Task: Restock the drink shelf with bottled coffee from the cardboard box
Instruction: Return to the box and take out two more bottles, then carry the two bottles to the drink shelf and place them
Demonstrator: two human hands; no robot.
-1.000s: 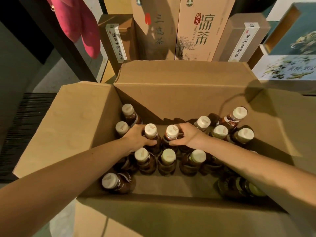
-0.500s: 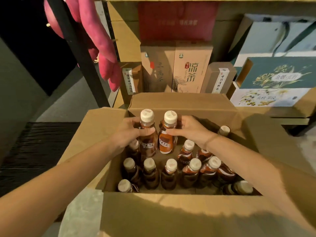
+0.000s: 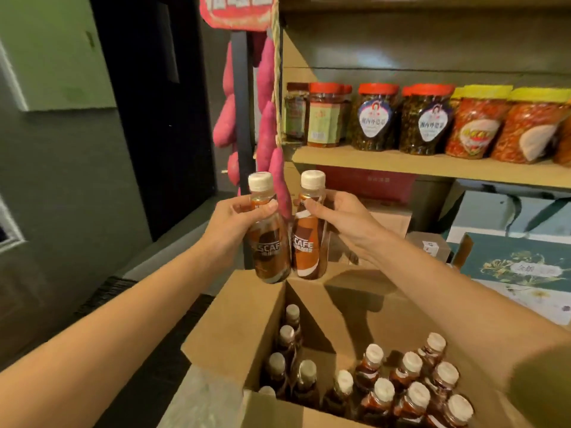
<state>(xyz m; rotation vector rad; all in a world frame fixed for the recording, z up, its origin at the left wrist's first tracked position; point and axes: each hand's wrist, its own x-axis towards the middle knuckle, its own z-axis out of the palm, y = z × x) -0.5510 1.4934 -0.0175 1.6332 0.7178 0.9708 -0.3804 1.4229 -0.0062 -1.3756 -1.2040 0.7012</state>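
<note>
My left hand (image 3: pixel 230 223) grips one bottle (image 3: pixel 268 242), my right hand (image 3: pixel 343 217) grips another (image 3: pixel 310 242), side by side above the box (image 3: pixel 247 329) of bottles.

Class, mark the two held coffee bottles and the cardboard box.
Left white-capped brown coffee bottle (image 3: pixel 267 251): head view, on its label.
Right white-capped brown coffee bottle (image 3: pixel 304 246): head view, on its label.
Open brown cardboard box (image 3: pixel 247 335): head view, on its left wall.

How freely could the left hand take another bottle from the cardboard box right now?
Probably not: the left hand is full, gripping a coffee bottle, though the cardboard box below stands open.
</note>
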